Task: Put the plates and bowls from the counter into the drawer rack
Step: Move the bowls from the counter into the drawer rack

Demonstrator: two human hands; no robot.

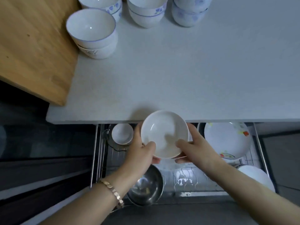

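You hold a plain white bowl [164, 133] with both hands, just above the open drawer rack [193, 175] at the front edge of the counter [178, 78]. Your left hand [141, 153] grips the bowl's left side with the thumb on the rim. Your right hand [194, 151] grips the right side the same way. The bowl is round, smooth and shiny. In the wire rack sit a small white bowl [122, 133], a shiny metal bowl [146, 185] and a flowered plate [227, 140]. Stacks of blue-rimmed bowls [92, 33] stand at the back of the pale counter, beside a wooden board [32, 46].
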